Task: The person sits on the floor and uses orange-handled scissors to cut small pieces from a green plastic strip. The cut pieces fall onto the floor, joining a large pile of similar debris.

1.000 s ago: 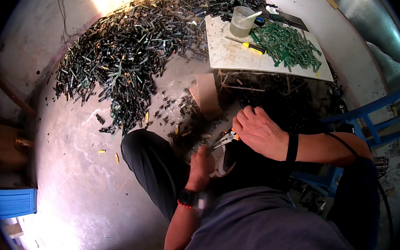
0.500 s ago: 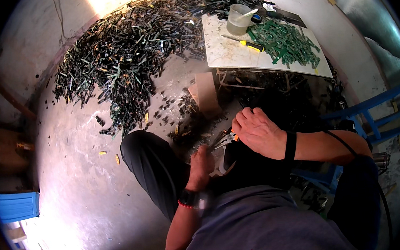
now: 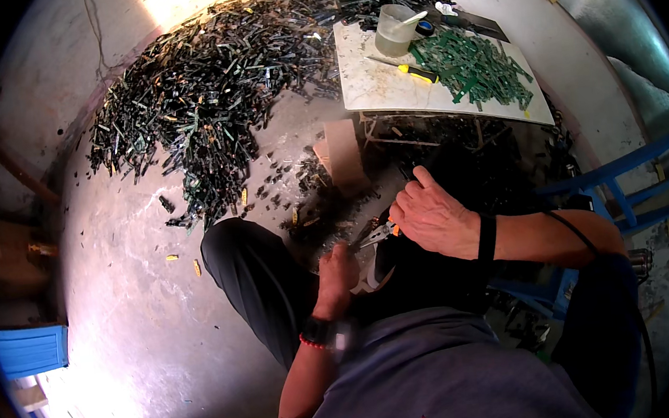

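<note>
Right hand [image 3: 434, 214] has pliers [image 3: 373, 236], fingers wrapped firmly round the orange handles, index finger sticking up a bit. Pliers sit between the two hands, low in front of the body, nose pointing toward the left hand [image 3: 337, 271]. Can't tell how far apart the plier jaws stand, or whether they bite on anything. Left hand is curled in, fingers bent, just beside the plier nose; can't tell if it has hold of a piece, too small and dark there. Black band on right wrist, dark watch [image 3: 318, 329] and red beads [image 3: 311, 342] on left. Left knee [image 3: 247, 252] in dark trousers is out beside the left hand. Cardboard piece [image 3: 344, 158] on the floor ahead of the hands, dark crumbs scattered around it. Big heap of dark strips [image 3: 206, 101] beyond, running up toward the wall. White tabletop [image 3: 363, 85] ahead and right: clear cup [image 3: 392, 35] with a white stick in it, yellow-black screwdriver [image 3: 420, 73] lying near the cup, pile of green strips [image 3: 475, 71] next to the screwdriver. Blue chair [image 3: 622, 198] off to the right, blue box [image 3: 30, 352] far left. Two small yellow pieces [image 3: 197, 268] on bare floor, left of the knee.
</note>
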{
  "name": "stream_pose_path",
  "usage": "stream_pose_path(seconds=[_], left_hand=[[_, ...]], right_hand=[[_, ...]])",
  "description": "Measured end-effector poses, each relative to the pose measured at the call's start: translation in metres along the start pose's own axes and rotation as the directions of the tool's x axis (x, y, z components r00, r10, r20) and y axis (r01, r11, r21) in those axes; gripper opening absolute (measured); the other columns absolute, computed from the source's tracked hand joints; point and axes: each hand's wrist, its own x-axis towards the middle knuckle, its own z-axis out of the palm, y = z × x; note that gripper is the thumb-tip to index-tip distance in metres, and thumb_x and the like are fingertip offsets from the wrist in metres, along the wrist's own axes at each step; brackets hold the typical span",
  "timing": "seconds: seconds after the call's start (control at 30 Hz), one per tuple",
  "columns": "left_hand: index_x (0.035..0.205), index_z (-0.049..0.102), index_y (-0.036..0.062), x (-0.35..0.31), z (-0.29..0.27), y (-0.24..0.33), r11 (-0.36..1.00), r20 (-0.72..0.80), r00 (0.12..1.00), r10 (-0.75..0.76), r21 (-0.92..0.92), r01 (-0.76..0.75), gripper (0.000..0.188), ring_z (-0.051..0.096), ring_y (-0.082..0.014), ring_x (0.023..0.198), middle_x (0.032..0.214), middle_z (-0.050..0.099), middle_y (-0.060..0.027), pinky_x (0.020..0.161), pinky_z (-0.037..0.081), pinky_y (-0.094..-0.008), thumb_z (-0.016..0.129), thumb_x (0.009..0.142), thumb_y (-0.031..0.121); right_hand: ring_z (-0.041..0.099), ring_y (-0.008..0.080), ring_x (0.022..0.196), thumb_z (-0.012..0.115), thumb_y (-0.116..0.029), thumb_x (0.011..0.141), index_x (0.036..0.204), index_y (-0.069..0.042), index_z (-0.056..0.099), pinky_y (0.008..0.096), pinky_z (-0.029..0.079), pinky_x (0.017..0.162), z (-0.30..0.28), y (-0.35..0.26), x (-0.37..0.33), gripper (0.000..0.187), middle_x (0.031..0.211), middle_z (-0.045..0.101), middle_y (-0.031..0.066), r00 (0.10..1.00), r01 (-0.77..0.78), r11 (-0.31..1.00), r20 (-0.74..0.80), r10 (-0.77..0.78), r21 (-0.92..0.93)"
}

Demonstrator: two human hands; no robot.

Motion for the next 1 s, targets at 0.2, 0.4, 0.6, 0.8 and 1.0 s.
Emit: stream_pose_path(seconds=[0.2,0.4,0.6,0.8,1.0], left_hand=[[0.071,0.042,0.0130,-0.002,-0.001,-0.001,1.000,0.007,1.000,0.017,0.020,-0.018,0.029,0.026,-0.0083,0.042,0.050,0.030,0.0039,0.041,0.019,-0.0263,0.044,0.095,0.030],[0.069,0.043,0.0122,-0.003,-0.002,-0.005,0.961,0.021,0.980,0.198,0.193,-0.199,0.030,0.027,-0.0085,0.042,0.051,0.032,0.0044,0.041,0.020,-0.0269,0.044,0.094,0.028],[0.066,0.044,0.0118,0.014,-0.016,-0.016,0.854,0.102,0.903,0.417,0.296,-0.427,0.031,0.032,-0.0088,0.043,0.051,0.036,0.0021,0.042,0.024,-0.0281,0.044,0.094,0.026],[0.062,0.038,0.0130,0.020,-0.012,-0.013,0.957,-0.098,0.959,0.264,0.149,-0.248,0.035,0.029,-0.0080,0.042,0.051,0.032,0.0029,0.040,0.022,-0.0286,0.046,0.093,0.028],[0.060,0.035,0.0146,0.020,-0.013,-0.012,0.950,-0.224,0.925,0.307,0.124,-0.286,0.039,0.028,-0.0059,0.041,0.049,0.031,0.0052,0.039,0.021,-0.0273,0.045,0.095,0.030]], right_hand=[[0.057,0.0218,0.070,0.057,-0.016,0.076,0.077,-0.006,0.056,0.0322,0.043,0.062,0.016,-0.004,-0.005,0.010,0.071,0.055,0.0080,0.998,-0.033,0.979,0.063,0.021,0.199],[0.064,0.0341,0.074,0.061,-0.013,0.074,0.082,0.000,0.061,0.0411,0.051,0.064,0.023,-0.001,-0.012,0.015,0.077,0.063,0.0166,0.984,-0.118,0.814,0.177,0.019,0.569],[0.063,0.0361,0.073,0.061,-0.014,0.074,0.085,0.000,0.061,0.0440,0.050,0.065,0.038,-0.012,-0.019,0.018,0.076,0.062,0.0181,0.976,-0.206,0.679,0.197,0.092,0.704],[0.062,0.0366,0.072,0.060,-0.015,0.075,0.087,-0.001,0.062,0.0463,0.049,0.066,0.053,-0.019,-0.014,0.019,0.073,0.061,0.0187,0.977,-0.215,0.679,0.153,0.151,0.702],[0.063,0.0370,0.073,0.065,-0.022,0.078,0.083,0.000,0.060,0.0446,0.050,0.067,0.053,-0.029,-0.006,0.024,0.076,0.063,0.0183,0.939,-0.334,0.539,0.324,0.118,0.773]])
